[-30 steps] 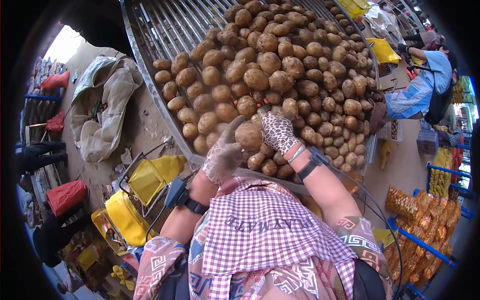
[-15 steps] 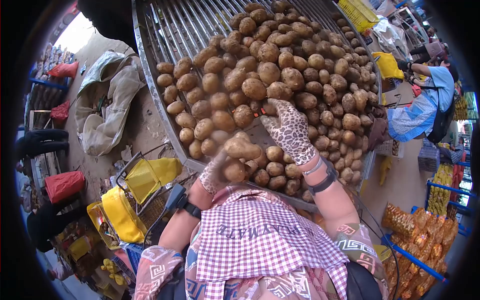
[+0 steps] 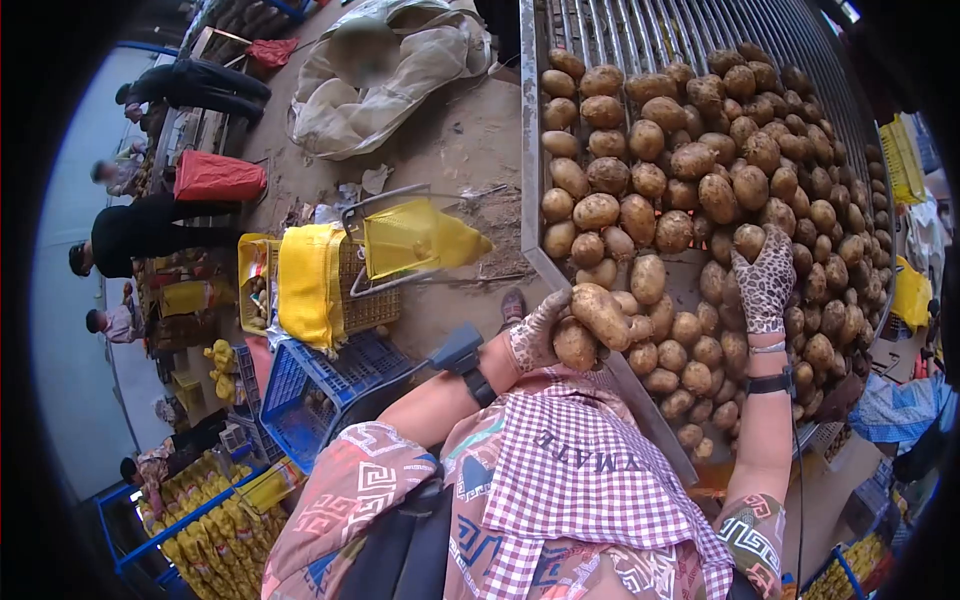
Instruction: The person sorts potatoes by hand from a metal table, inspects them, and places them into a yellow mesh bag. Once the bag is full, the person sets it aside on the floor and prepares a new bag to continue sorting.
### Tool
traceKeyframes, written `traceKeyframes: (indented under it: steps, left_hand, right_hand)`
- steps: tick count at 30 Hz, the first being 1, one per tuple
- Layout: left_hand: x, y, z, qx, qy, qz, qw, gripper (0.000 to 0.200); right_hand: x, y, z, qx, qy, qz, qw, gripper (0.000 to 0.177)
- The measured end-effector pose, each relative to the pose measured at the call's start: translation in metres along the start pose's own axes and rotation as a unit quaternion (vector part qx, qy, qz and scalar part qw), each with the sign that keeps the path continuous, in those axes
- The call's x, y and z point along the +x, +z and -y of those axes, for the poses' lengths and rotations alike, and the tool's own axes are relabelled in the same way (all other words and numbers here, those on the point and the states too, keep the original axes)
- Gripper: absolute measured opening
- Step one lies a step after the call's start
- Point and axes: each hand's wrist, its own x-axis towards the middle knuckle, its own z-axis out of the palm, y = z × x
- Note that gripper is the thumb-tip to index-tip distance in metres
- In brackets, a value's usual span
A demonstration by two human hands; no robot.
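Note:
My left hand, in a leopard-print glove, is closed around potatoes at the near edge of the sorting table. A long, knobbly potato and a rounder potato show in its grip. My right hand, gloved alike, reaches into the pile with its fingers curled about a brownish potato. Many soil-marked potatoes crowd around it on the metal slatted table. Between my hands a small bare patch of the table shows.
The table's metal rim runs along the left. Beyond it lie a pale sack on the floor, a yellow mesh bag on a frame, and a blue crate. Several people stand farther left, one person in dark clothes.
The view has swung left, so table and potatoes sit farther right. My left hand still holds its potatoes. My right hand has gone from the bare patch to a potato in the pile.

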Motion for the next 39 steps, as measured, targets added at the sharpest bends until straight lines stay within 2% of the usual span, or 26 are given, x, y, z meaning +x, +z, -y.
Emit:
traceKeyframes:
  steps: [2, 4, 6, 8, 10, 12, 13, 15, 16, 17, 18, 19, 20, 21, 22, 23, 24, 27, 28, 30, 32, 34, 36, 37, 38, 39]
  left_hand:
    - [-0.017, 0.001, -0.005, -0.013, 0.019, -0.003, 1.000, 0.083]
    - [-0.035, -0.006, -0.015, -0.030, 0.037, -0.006, 0.999, 0.079]
    - [-0.057, -0.018, -0.029, -0.078, 0.083, -0.024, 0.993, 0.073]
    - [-0.088, -0.048, -0.052, -0.062, 0.107, 0.016, 0.992, 0.071]
    - [-0.117, -0.087, -0.076, -0.076, 0.143, -0.065, 0.985, 0.068]
    - [-0.152, -0.110, -0.106, -0.078, 0.172, -0.091, 0.978, 0.063]
    - [-0.165, -0.118, -0.122, -0.051, 0.196, -0.100, 0.974, 0.060]
    - [-0.186, -0.122, -0.151, 0.007, 0.229, -0.123, 0.966, 0.052]
    - [-0.190, -0.114, -0.161, -0.022, 0.238, -0.181, 0.954, 0.047]
    - [-0.183, -0.171, -0.179, -0.034, 0.208, -0.199, 0.957, 0.043]
    - [-0.176, -0.178, -0.190, -0.087, 0.201, -0.221, 0.951, 0.039]
    - [-0.180, -0.181, -0.201, -0.018, 0.155, -0.248, 0.956, 0.044]
    - [-0.176, -0.197, -0.208, -0.022, 0.124, -0.258, 0.958, 0.051]
    - [-0.169, -0.226, -0.216, -0.045, 0.101, -0.257, 0.960, 0.055]
    - [-0.167, -0.218, -0.218, -0.047, 0.079, -0.343, 0.935, 0.054]
    - [-0.161, -0.272, -0.223, 0.015, 0.079, -0.400, 0.913, 0.054]
    - [-0.162, -0.265, -0.218, 0.017, 0.071, -0.389, 0.918, 0.054]
    - [-0.181, -0.239, -0.215, 0.027, 0.109, -0.382, 0.917, 0.054]
    - [-0.186, -0.241, -0.214, 0.008, 0.126, -0.354, 0.927, 0.052]
    - [-0.193, -0.242, -0.209, -0.014, 0.144, -0.324, 0.935, 0.051]
    - [-0.197, -0.238, -0.204, -0.035, 0.137, -0.236, 0.962, 0.048]
    - [-0.189, -0.195, -0.192, -0.013, 0.142, -0.215, 0.966, 0.049]
    - [-0.174, -0.156, -0.178, 0.059, 0.096, -0.158, 0.981, 0.051]
    - [-0.162, -0.140, -0.172, 0.064, 0.096, -0.161, 0.980, 0.051]
    - [-0.149, -0.125, -0.166, 0.077, 0.075, -0.142, 0.984, 0.052]
    - [-0.137, -0.111, -0.160, 0.090, 0.052, -0.122, 0.987, 0.053]
  right_hand:
    - [0.002, 0.018, -0.008, 0.057, 0.018, -0.018, 0.998, 0.068]
    - [0.008, 0.040, -0.021, 0.186, 0.033, -0.073, 0.979, 0.071]
    - [-0.023, -0.023, 0.043, 0.290, 0.056, -0.073, 0.953, 0.056]
    - [-0.046, -0.010, 0.080, 0.563, 0.023, -0.063, 0.824, 0.057]
    - [-0.075, -0.031, 0.158, 0.714, 0.004, 0.099, 0.693, 0.055]
    - [-0.096, -0.013, 0.220, 0.692, -0.004, 0.191, 0.696, 0.051]
    - [-0.104, -0.013, 0.256, 0.703, -0.005, 0.246, 0.667, 0.052]
    - [-0.113, 0.001, 0.318, 0.683, -0.003, 0.276, 0.676, 0.053]
    - [-0.116, 0.021, 0.344, 0.647, -0.010, 0.273, 0.712, 0.056]
    - [-0.118, 0.030, 0.368, 0.580, -0.057, 0.249, 0.773, 0.064]
    - [-0.126, 0.051, 0.387, 0.508, -0.083, 0.219, 0.829, 0.058]
    - [-0.131, 0.039, 0.400, 0.553, -0.117, 0.256, 0.784, 0.058]
    - [-0.137, 0.032, 0.408, 0.500, -0.136, 0.269, 0.812, 0.058]
    - [-0.140, 0.028, 0.408, 0.514, -0.157, 0.295, 0.790, 0.055]
    - [-0.142, 0.020, 0.402, 0.522, -0.155, 0.338, 0.768, 0.045]
    - [-0.143, 0.016, 0.392, 0.503, -0.151, 0.292, 0.799, 0.039]
    - [-0.144, 0.012, 0.380, 0.483, -0.148, 0.249, 0.826, 0.034]
    - [-0.123, 0.004, 0.314, 0.448, -0.018, 0.077, 0.891, 0.026]
    - [-0.111, 0.008, 0.285, 0.419, 0.022, 0.010, 0.908, 0.025]
    - [-0.086, -0.009, 0.243, 0.367, 0.169, -0.011, 0.915, 0.029]
    - [-0.057, 0.015, 0.202, 0.240, 0.137, -0.092, 0.957, 0.033]
    - [-0.036, 0.021, 0.191, 0.259, 0.108, -0.073, 0.957, 0.041]
    - [-0.016, 0.019, 0.193, 0.038, 0.076, 0.118, 0.989, 0.051]
    - [-0.004, 0.010, 0.192, 0.061, 0.110, 0.194, 0.973, 0.062]
    - [0.002, 0.004, 0.187, 0.067, 0.113, 0.195, 0.972, 0.062]
    - [0.005, -0.001, 0.181, 0.050, 0.064, 0.243, 0.967, 0.064]
